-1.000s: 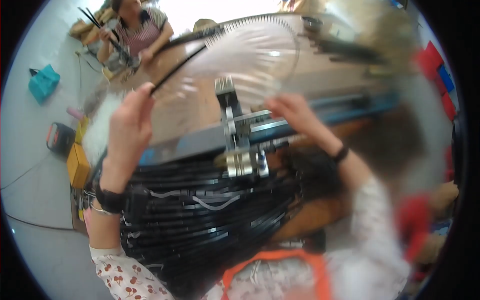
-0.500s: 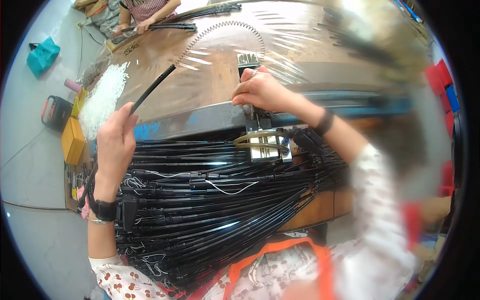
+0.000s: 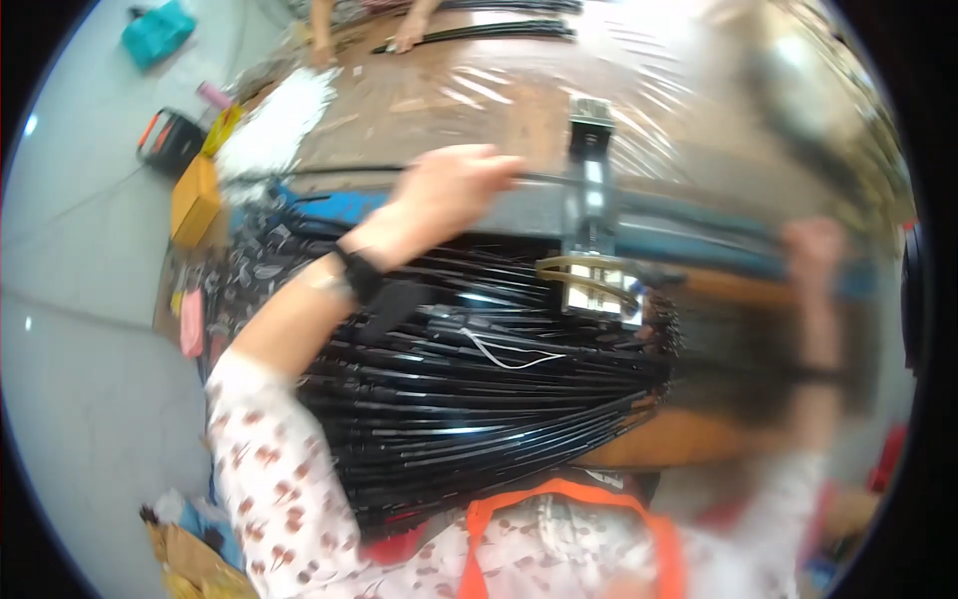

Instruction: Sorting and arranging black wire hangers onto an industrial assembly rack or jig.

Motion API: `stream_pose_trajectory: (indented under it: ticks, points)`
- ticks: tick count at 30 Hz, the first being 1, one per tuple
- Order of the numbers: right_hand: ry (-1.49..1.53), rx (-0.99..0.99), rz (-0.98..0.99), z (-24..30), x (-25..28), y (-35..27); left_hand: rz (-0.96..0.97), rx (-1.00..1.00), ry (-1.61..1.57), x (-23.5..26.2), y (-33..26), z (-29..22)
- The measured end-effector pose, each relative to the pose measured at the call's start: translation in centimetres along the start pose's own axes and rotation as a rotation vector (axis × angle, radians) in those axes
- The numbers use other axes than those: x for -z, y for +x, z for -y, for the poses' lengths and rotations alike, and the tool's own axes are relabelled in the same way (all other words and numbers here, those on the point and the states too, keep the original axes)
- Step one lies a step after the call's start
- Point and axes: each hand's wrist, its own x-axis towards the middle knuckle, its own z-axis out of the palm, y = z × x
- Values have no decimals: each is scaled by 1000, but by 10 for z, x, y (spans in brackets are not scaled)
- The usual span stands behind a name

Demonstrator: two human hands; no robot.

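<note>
My left hand [image 3: 449,190] is closed round a thin black rod [image 3: 344,169], which lies crosswise over the table edge. Its right end reaches the upright metal fixture [image 3: 591,112]; whether it sits inside or only touches cannot be told. Far over to the right is my right hand [image 3: 816,250], smeared by motion, so its fingers and anything in them do not show. Below both hands a wide bundle of black rods [image 3: 489,399] fans out, with a white cord [image 3: 509,365] looped on top. A metal clamp block [image 3: 599,292] with a yellowish hose stands at the fixture's near side.
A heap of small white pieces [image 3: 284,120] lies at the table's far left, near a yellow box [image 3: 195,202]. Across the table a co-worker's hands [image 3: 409,32] are at more black rods [image 3: 499,36]. A black case [image 3: 172,140] and teal bag [image 3: 158,35] are on the floor.
My left hand has moved right with the black rod, now held level instead of tilted up. My right hand has left the fixture and swung far right. The coil spring no longer shows.
</note>
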Motion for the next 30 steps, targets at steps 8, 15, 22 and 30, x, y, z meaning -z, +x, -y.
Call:
stream_pose_trajectory:
  ticks: [8,15,22,30]
  points:
    - [269,-136,-18,15,-32,-7,40,77,-111,-51,21,-6]
    - [282,-150,-56,10,-32,-12,-3,63,-253,-55,24,-9]
    - [235,-10,-91,113,48,45,65,90,-166,-58,24,-9]
    - [508,-97,-3,179,79,32,84,192,-28,-52,23,-18]
